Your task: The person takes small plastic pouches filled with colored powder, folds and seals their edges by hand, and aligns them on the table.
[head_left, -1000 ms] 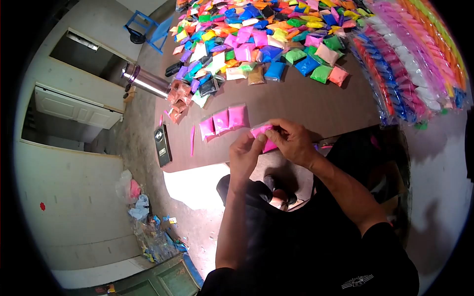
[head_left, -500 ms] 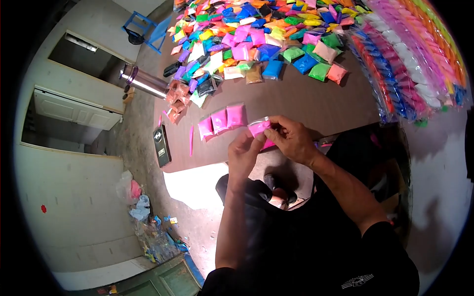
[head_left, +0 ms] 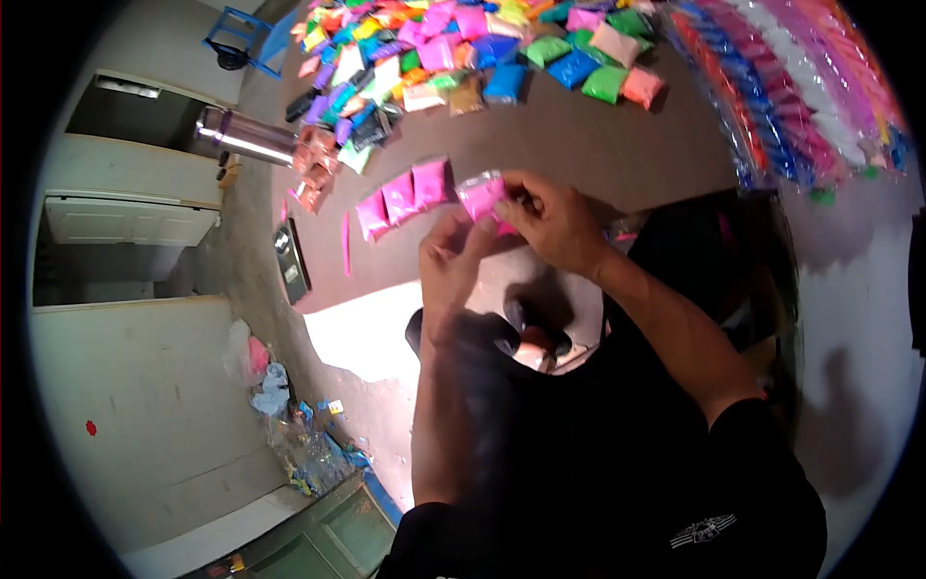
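Note:
A small clear packet of pink clay-like stuff (head_left: pixel 481 196) is pinched at its right side by my right hand (head_left: pixel 552 217), thumb in front. More pink shows just under the right thumb; I cannot tell whether it belongs to the same packet. My left hand (head_left: pixel 451 265) is just below and left of the packet, its thumb and forefinger apart with nothing seen between them. On the table to the left lie several pink packets side by side in a row (head_left: pixel 400 198). A thin pink stick (head_left: pixel 346 244) lies further left.
A big heap of colourful packets (head_left: pixel 434 48) covers the table's far side. Long bagged strips of packets (head_left: pixel 772 87) lie at the right. A phone (head_left: pixel 290 259), brown packets (head_left: pixel 313 169) and a metal flask (head_left: pixel 246 137) sit along the left edge. Plastic litter (head_left: pixel 304 449) lies on the floor.
The left hand's fingers have come off the pink packet and opened. My right hand still holds it, now raised flatter. The whole view has shifted, so the table things appear further left and up.

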A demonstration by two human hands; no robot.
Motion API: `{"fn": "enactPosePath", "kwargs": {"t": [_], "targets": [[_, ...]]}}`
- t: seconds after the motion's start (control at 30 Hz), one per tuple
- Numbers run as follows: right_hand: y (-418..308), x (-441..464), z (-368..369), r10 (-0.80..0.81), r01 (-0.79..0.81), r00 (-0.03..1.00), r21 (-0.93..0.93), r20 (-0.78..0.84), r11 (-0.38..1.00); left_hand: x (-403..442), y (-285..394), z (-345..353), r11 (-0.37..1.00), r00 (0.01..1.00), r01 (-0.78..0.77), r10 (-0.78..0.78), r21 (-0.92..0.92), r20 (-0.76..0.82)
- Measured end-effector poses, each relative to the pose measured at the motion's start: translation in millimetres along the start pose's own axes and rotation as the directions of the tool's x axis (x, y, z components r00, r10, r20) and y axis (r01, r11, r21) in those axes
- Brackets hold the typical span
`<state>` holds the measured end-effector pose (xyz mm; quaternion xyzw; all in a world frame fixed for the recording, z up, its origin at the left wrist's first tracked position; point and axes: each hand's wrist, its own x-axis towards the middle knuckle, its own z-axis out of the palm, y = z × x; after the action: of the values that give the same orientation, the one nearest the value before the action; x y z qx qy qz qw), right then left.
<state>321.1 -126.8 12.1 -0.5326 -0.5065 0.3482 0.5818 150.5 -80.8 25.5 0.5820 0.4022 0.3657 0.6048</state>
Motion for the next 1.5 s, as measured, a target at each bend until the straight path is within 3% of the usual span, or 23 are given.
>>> {"fn": "enactPosePath", "kwargs": {"t": [0.07,0.23,0.43,0.67,0.73,1.5], "targets": [[4.2,0.4,1.8,-0.040,0.041,0.999,0.040,-0.029,0.998,0.3,-4.7,-0.8,1.000,1.000,-0.009,0.010,-0.022,0.010],[-1.0,1.2,3.2,0.027,-0.027,1.000,0.076,-0.004,0.997,3.2,-2.7,0.9,0.995,0.996,-0.086,0.086,-0.041,0.012],[2.5,1.1,2.2,-0.072,0.074,0.997,0.091,-0.021,0.993,2.6,2.1,1.7,0.998,0.998,-0.063,0.063,-0.023,0.028],[3.3,3.2,5.0,-0.073,0.077,0.997,0.137,-0.034,0.988,2.8,-3.5,-1.0,0.997,0.996,-0.078,0.078,0.003,0.047],[-2.0,0.4,1.3,-0.035,0.035,0.999,0.071,0.004,0.997,2.4,-5.3,-2.2,0.997,0.995,-0.076,0.076,-0.003,0.067],[4.8,-0.5,0.6,-0.066,0.060,0.996,0.094,0.056,0.994,0.9,-2.1,-2.2,0.995,0.995,-0.093,0.094,0.035,-0.042]]}}
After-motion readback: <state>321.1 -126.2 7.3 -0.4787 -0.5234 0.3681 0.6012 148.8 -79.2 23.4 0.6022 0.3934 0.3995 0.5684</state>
